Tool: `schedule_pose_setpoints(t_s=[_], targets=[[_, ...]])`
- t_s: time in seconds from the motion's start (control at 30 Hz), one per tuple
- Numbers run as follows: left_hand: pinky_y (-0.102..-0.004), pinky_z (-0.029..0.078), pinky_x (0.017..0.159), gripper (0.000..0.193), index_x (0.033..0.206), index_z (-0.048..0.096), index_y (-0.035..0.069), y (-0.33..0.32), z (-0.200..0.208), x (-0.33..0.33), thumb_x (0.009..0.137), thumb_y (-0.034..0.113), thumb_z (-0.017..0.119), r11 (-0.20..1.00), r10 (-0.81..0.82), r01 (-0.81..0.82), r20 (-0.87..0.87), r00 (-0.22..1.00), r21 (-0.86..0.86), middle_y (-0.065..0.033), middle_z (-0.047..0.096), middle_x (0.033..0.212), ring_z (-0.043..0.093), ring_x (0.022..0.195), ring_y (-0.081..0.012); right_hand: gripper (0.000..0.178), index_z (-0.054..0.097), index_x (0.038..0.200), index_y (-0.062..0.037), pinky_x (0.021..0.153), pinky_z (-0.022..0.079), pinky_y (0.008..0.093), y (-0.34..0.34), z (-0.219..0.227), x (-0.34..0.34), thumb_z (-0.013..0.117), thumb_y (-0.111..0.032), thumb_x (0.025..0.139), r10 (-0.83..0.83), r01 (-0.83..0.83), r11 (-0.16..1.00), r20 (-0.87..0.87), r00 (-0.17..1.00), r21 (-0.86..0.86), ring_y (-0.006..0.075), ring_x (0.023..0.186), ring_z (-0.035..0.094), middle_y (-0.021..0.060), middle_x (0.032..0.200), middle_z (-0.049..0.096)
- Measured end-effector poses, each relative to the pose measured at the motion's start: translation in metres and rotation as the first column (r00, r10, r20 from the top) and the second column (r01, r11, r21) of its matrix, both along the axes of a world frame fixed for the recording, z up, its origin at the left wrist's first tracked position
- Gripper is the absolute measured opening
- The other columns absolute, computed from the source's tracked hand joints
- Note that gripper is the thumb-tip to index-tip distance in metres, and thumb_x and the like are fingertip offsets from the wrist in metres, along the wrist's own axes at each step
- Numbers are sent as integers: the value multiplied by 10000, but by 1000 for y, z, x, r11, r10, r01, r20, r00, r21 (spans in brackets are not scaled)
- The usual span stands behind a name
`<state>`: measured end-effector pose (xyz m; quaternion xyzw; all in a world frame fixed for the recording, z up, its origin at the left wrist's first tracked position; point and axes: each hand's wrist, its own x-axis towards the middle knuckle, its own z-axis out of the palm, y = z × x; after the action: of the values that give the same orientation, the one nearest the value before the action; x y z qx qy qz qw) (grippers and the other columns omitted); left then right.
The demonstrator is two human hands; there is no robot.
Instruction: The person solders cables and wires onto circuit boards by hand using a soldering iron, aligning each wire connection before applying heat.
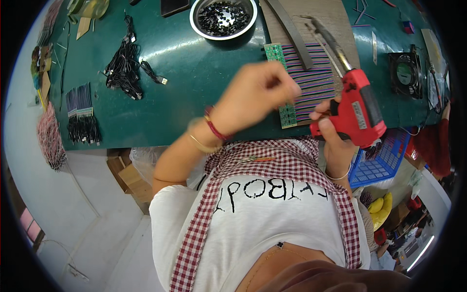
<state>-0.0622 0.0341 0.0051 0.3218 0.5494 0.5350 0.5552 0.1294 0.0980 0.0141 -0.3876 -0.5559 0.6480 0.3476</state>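
Observation:
My right hand point(333, 134) is closed round the grip of a red and black soldering gun point(362, 108), its metal tip pointing away over a brown board point(340, 12). My left hand point(262, 86), slightly blurred, is held with curled fingers over a green circuit board strip point(288, 117); whatever it pinches, if anything, is hidden. Rows of thin coloured wires point(311, 100) run rightward from the strip across the brown board. A dark grey flat bar point(294, 39) lies over part of the wires.
At the back stands a metal bowl point(194, 24) of small black parts. Black USB cables point(124, 73) and a wire bundle point(80, 109) lie left on the green table point(170, 114). A black fan point(406, 74) sits at the right, above a blue crate point(377, 168) beside the table.

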Motion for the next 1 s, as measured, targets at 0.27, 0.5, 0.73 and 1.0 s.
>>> schedule_pose_setpoints(t_s=[0.27,0.5,0.73,1.0], targets=[[-237,487,611,141,856,583,-19,-19,2,40,840,103,652,999,34,-34,-15,999,-1,-53,650,793,597,682,-97,267,521,1046,1,664,455,264,-2,6,-3,611,46,798,277,-305,941,184,943,145,121,759,545,52,869,565],[-274,487,577,71,791,599,-28,-17,14,23,800,41,604,988,-106,146,-497,861,44,-108,649,737,625,631,-153,98,590,906,-25,649,452,261,-2,-5,1,618,-2,815,297,-398,905,445,845,152,123,743,559,19,838,578],[-188,418,495,102,808,563,2,4,-44,-31,829,101,578,968,9,9,70,998,-249,-50,616,710,529,560,-59,277,489,1116,47,535,404,231,6,-7,22,560,-67,874,192,-213,974,209,959,82,105,580,500,59,691,542],[-186,406,476,104,804,550,10,10,-57,-30,842,104,574,959,75,-50,79,994,-280,-57,610,702,531,533,-67,358,482,1175,53,486,363,226,2,-35,62,560,-148,889,217,-226,974,242,946,14,94,516,443,54,628,510]])
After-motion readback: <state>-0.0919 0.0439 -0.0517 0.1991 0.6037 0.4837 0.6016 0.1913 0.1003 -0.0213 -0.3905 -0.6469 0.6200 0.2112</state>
